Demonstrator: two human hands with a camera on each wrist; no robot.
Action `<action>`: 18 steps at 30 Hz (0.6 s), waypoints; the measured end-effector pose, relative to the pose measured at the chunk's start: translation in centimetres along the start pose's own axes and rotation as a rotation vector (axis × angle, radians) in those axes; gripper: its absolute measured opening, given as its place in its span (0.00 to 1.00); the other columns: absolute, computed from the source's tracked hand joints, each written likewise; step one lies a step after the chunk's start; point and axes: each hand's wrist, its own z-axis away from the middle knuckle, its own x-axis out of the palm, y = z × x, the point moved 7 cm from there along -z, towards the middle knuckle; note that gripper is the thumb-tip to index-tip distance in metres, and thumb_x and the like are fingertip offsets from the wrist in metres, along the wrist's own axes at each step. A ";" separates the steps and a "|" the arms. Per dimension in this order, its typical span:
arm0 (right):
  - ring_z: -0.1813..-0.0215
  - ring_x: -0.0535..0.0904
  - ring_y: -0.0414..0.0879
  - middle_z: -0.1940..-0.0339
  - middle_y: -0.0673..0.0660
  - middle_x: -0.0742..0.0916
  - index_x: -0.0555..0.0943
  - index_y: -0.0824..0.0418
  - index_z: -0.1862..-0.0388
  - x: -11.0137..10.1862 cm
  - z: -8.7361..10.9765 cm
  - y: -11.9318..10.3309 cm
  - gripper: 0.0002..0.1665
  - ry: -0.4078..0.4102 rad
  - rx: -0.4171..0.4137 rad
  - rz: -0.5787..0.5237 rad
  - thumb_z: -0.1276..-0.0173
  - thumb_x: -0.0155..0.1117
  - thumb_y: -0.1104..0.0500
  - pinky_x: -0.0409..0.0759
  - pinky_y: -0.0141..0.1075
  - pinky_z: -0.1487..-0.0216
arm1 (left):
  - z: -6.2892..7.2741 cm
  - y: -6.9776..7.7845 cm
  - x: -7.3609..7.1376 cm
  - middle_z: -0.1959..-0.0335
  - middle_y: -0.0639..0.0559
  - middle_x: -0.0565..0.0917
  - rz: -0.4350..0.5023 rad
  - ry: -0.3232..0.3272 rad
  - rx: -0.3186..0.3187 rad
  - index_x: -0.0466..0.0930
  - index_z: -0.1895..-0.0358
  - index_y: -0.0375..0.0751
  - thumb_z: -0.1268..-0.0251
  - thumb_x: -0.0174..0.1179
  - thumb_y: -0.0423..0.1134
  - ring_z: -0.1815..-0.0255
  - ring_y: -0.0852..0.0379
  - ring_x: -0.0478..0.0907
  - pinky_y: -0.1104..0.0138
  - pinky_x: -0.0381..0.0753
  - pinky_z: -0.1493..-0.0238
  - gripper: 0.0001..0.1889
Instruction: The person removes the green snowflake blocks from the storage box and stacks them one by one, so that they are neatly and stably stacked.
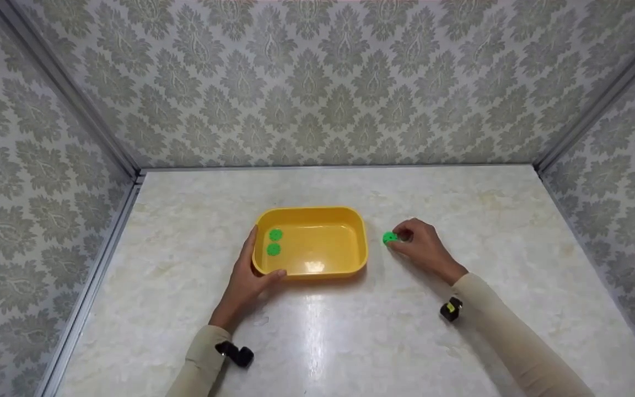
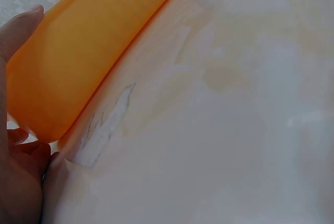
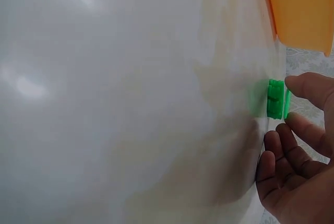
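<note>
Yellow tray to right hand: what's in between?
Green discs right at the fingers of the right hand, then a bare strip of tabletop up to the yellow tray. Head view shows it.

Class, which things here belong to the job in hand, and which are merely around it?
Job:
- yellow tub, held by the left hand
- two green discs inside it
- green pieces at the right hand

Around:
- patterned walls
- pale table
- black wrist devices

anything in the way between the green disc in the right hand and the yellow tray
No loose object shows between the green disc at the right hand and the tray, only a strip of table. The tray's right wall stands between the disc and the tray's floor.
</note>
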 end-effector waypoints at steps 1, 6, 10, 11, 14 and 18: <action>0.51 0.82 0.51 0.52 0.59 0.88 0.90 0.62 0.50 0.0 0.0 0.0 0.11 -0.001 0.000 0.001 0.27 0.78 0.59 0.82 0.46 0.45 | 0.0 0.0 0.0 0.08 0.48 0.51 -0.002 -0.001 0.002 0.42 0.07 0.54 0.35 0.82 0.42 0.12 0.47 0.57 0.47 0.61 0.16 0.63; 0.50 0.82 0.52 0.52 0.59 0.88 0.90 0.63 0.49 0.1 0.0 0.0 0.12 -0.004 0.005 0.000 0.27 0.78 0.59 0.82 0.47 0.45 | 0.1 0.2 0.0 0.07 0.46 0.50 -0.011 -0.003 0.006 0.43 0.07 0.53 0.34 0.81 0.42 0.11 0.45 0.56 0.47 0.59 0.15 0.63; 0.51 0.82 0.52 0.52 0.59 0.88 0.89 0.63 0.49 0.1 0.0 -0.1 0.13 -0.004 0.009 0.002 0.28 0.78 0.59 0.82 0.47 0.44 | 0.1 0.3 0.0 0.07 0.47 0.50 -0.014 -0.001 0.009 0.43 0.07 0.52 0.35 0.81 0.42 0.11 0.45 0.55 0.46 0.58 0.14 0.63; 0.51 0.82 0.52 0.52 0.59 0.88 0.89 0.63 0.49 0.1 0.0 -0.1 0.13 -0.003 0.012 0.003 0.28 0.78 0.59 0.82 0.47 0.44 | 0.1 0.3 0.0 0.07 0.46 0.50 -0.013 -0.001 0.012 0.43 0.07 0.52 0.35 0.81 0.42 0.11 0.45 0.55 0.46 0.57 0.14 0.63; 0.51 0.82 0.52 0.52 0.59 0.88 0.89 0.63 0.48 0.1 0.0 -0.2 0.13 -0.002 0.020 0.005 0.28 0.78 0.59 0.82 0.47 0.44 | 0.1 0.3 0.0 0.08 0.46 0.50 -0.010 -0.001 0.020 0.43 0.07 0.50 0.35 0.81 0.42 0.11 0.44 0.54 0.46 0.57 0.14 0.63; 0.51 0.82 0.52 0.52 0.59 0.88 0.89 0.62 0.49 0.1 -0.1 -0.2 0.13 -0.001 0.026 0.006 0.28 0.78 0.59 0.82 0.47 0.44 | 0.1 0.3 0.0 0.08 0.46 0.50 -0.014 -0.001 0.015 0.43 0.07 0.50 0.35 0.81 0.42 0.11 0.45 0.55 0.46 0.57 0.15 0.62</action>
